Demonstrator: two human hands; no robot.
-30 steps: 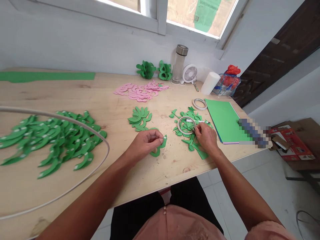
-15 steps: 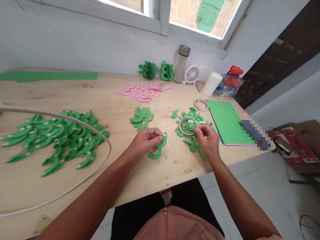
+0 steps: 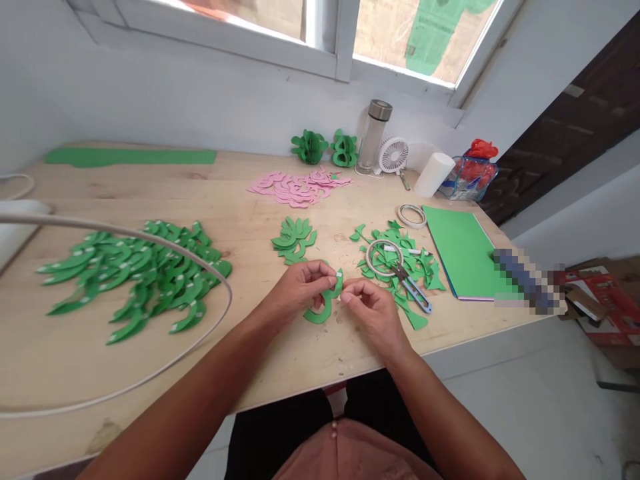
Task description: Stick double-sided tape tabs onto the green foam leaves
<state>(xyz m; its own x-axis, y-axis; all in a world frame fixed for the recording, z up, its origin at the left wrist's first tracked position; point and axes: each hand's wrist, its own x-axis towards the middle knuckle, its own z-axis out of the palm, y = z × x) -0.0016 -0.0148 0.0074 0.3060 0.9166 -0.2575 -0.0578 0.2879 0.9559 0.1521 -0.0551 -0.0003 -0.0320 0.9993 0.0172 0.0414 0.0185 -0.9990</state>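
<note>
On my head feed, the curved green piece (image 3: 325, 312) sits just below the centre of the frame, between both hands and above the bench (image 3: 280, 360). Its long axis bends from a tip at the upper right, marked with a white patch (image 3: 339, 274), down to a hooked end at the lower left. I read the gap at its right edge as the relation to mind: the right hand (image 3: 374, 312) has its fingertips right beside that edge, just below the patch; whether they touch, I can't tell.

The left hand (image 3: 303, 288) has the nearer, firmer hold: thumb and forefinger pinched on the piece near the patch, other fingers curled, forearm rising from the lower left. On the right, the grip is drawn nearly together, knuckles toward me, forearm rising from the lower right; I can't make out anything caught in it.
</note>
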